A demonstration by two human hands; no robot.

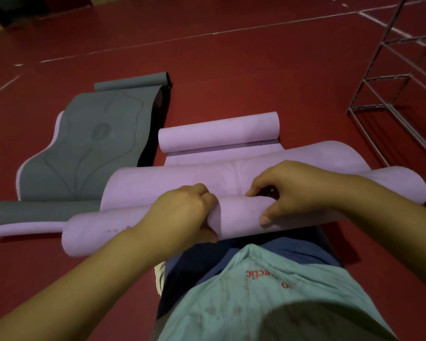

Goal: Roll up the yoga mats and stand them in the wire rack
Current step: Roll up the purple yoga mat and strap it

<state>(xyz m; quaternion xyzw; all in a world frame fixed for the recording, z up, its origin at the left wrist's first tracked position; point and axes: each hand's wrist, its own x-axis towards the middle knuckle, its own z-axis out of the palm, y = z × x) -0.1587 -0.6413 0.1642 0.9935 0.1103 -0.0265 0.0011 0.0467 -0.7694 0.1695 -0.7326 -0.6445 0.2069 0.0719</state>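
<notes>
Both hands, left hand [182, 212] and right hand [295, 190], curl around the near roll of the lilac mat [231, 173] on the red floor; the grey mat [91, 146] lies mostly flat, the wire rack [391, 77] apparently unfilled.

Wire rack [389, 77] cut off by right edge. Left hand [182, 212] fingertips hidden under purple mat [239, 215] roll. Shirt lettering [261, 274] partly unreadable.
</notes>
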